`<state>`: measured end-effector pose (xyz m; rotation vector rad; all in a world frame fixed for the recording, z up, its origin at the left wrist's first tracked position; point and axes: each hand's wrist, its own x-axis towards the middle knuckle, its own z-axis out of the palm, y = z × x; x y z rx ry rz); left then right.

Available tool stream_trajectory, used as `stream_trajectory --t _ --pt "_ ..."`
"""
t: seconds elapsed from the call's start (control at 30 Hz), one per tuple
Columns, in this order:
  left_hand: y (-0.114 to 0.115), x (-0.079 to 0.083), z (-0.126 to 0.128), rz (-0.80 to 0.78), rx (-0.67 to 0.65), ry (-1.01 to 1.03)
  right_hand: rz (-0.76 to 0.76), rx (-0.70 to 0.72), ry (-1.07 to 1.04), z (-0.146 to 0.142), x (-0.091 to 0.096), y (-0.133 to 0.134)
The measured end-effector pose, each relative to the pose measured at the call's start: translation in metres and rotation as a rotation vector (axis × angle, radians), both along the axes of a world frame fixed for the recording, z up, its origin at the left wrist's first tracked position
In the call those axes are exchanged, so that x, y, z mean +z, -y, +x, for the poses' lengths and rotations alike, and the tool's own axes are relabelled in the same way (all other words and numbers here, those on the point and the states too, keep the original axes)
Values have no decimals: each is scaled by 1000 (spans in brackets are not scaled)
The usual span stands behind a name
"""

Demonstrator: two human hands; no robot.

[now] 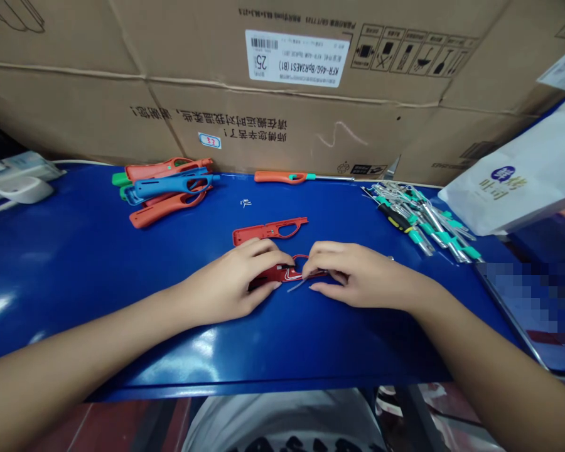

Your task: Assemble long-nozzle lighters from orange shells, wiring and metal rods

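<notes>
A red lighter shell half lies on the blue table between my hands, with a white wire and a thin clear tube showing in it. My left hand is closed round its handle end, thumb below and fingers above. At the other end, my right hand has its fingers pinched on the shell by the wire; the fingertips partly hide what they press. Just beyond my hands rests another red shell half, its hollow side up, with a trigger-guard loop at the right.
Several orange, blue and green shells are piled at back left. An assembled orange lighter lies by the cardboard box. Small screws sit mid-table. Metal lighter rods and a screwdriver lie right, near a white bag.
</notes>
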<state>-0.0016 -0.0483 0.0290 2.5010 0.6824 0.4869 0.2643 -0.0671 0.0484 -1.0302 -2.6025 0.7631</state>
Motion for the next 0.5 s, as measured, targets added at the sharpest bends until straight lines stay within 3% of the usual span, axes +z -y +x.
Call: stream_trajectory --t 0.3,0.5 --pt "-1 0 0 -46 -49 -23 149 -6 126 -4 -11 0" --pt "-3 -1 0 -49 -44 -27 50 -8 27 -2 -3 0"
